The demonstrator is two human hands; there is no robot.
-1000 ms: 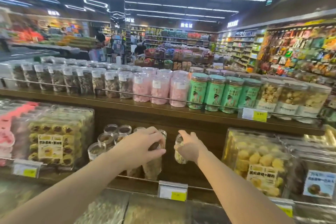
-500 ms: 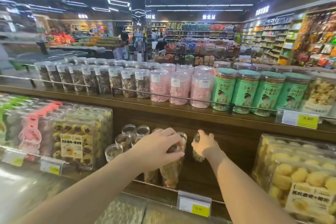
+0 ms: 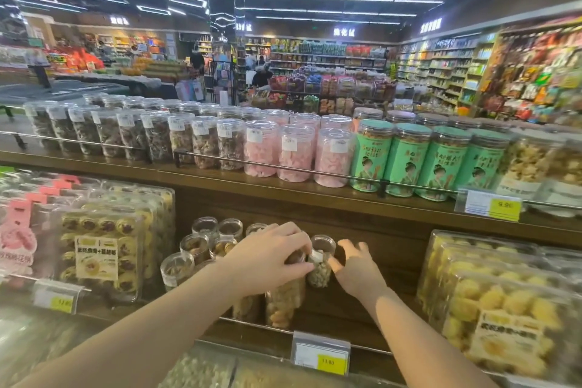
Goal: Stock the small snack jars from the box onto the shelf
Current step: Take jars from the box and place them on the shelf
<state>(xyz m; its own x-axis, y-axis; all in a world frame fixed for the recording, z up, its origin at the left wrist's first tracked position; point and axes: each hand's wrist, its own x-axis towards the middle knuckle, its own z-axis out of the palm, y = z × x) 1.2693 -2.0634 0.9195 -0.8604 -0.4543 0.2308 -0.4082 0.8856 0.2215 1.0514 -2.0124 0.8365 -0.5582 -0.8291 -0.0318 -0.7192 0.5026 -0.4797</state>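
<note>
A price tag (image 3: pixel 320 353) on the shelf's front rail reads 13.80; above it the left hand (image 3: pixel 267 258) grips the top of a front snack jar (image 3: pixel 285 299); the right hand (image 3: pixel 354 269), fingers spread and loose, touches a small jar (image 3: pixel 320 261) just beside; pastry trays (image 3: pixel 104 249) flank the jars; green-labelled canisters (image 3: pixel 406 161) stand on the upper shelf (image 3: pixel 315 195), near a 9.90 tag (image 3: pixel 491 205).

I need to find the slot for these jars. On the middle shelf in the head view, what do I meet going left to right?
Pink-labelled packs → tray of small tarts → cluster of small snack jars → left hand → jar between the hands → right hand → boxes of yellow pastries.
</note>
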